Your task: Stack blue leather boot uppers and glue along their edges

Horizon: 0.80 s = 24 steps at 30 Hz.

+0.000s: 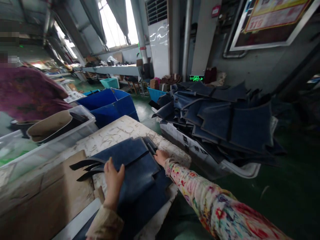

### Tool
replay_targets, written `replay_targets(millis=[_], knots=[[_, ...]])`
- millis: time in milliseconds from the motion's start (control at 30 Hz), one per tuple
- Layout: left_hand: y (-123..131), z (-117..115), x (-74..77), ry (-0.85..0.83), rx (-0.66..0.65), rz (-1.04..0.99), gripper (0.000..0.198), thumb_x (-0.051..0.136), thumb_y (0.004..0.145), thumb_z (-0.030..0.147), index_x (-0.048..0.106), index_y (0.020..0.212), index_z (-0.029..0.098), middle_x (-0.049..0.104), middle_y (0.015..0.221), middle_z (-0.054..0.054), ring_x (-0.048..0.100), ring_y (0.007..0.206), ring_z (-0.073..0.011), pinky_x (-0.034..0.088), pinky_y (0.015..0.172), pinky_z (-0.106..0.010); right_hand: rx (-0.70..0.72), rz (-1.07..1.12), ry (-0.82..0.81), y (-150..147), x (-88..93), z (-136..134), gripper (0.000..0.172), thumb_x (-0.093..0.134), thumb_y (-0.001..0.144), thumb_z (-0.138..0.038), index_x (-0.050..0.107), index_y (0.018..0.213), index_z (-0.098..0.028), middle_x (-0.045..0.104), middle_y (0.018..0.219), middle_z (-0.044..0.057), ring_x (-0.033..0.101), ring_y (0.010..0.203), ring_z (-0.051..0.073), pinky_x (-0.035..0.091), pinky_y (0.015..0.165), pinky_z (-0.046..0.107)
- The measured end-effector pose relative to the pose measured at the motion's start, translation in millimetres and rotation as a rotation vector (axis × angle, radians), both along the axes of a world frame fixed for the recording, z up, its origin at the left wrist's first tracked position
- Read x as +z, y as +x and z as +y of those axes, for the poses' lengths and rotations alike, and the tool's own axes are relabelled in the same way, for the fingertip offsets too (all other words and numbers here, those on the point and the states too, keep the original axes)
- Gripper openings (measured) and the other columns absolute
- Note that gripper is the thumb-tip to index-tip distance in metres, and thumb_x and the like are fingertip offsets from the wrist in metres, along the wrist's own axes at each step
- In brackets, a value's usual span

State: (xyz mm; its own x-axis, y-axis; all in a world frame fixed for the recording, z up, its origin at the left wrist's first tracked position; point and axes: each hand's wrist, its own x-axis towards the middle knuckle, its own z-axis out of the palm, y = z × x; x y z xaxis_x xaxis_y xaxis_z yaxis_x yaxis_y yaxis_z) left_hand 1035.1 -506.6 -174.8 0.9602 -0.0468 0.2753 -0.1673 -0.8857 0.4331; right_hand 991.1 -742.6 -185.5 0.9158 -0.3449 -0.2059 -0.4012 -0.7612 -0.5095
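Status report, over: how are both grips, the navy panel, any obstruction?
Left grip open at the navy panel, contact unclear. Right grip at panel's right edge, closure unclear. Panel lies atop another panel on worktable. Heaped bin beside worktable, not blocking.

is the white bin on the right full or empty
Heaped full: dark blue panels pile up above the rim of the white bin and hang over its sides.

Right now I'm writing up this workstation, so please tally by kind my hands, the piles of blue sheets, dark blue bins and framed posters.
Hands: 2 (left hand, right hand)
Piles of blue sheets: 2 (near pile, far pile)
Dark blue bin: 1
Framed poster: 1
Total: 6
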Motion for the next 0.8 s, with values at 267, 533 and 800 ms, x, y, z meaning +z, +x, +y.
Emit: replay_targets(millis=[267, 533, 800], knots=[[-78, -55, -12.5, 0.529, -0.329, 0.293, 0.050, 0.031, 0.092, 0.037, 0.031, 0.141, 0.026, 0.028, 0.147, -0.006, 0.025, 0.134, -0.0239, 0.034, 0.099, -0.046, 0.222, -0.229, 0.060, -58, 56.3, -14, 0.024, 0.056, 0.082, -0.023, 0.065, 0.105, -0.022, 0.064, 0.104, 0.006, 0.059, 0.099, 0.019, 0.045, 0.086, 0.027], [-69, -48, -8.7, 0.456, -0.313, 0.325, 0.048, 0.030, 0.093, 0.038, 0.035, 0.138, 0.024, 0.032, 0.145, -0.005, 0.028, 0.133, -0.0202, 0.036, 0.099, -0.044, -0.187, -0.373, -0.574, -169, 120.2, -192, 0.054, 0.056, 0.083, -0.040, 0.048, 0.129, -0.012, 0.048, 0.129, 0.016, 0.044, 0.118, 0.029, 0.037, 0.099, 0.038], [-72, -36, 3.7, 0.346, -0.354, 0.402, 0.044, 0.036, 0.091, 0.034, 0.044, 0.131, 0.018, 0.040, 0.139, -0.008, 0.038, 0.127, -0.0219, 0.039, 0.100, -0.041, -0.118, -0.214, -0.877, -191, 86.2, -240, 0.041, 0.042, 0.085, -0.018, 0.050, 0.125, -0.007, 0.054, 0.121, 0.017, 0.051, 0.107, 0.025, 0.044, 0.089, 0.035]])
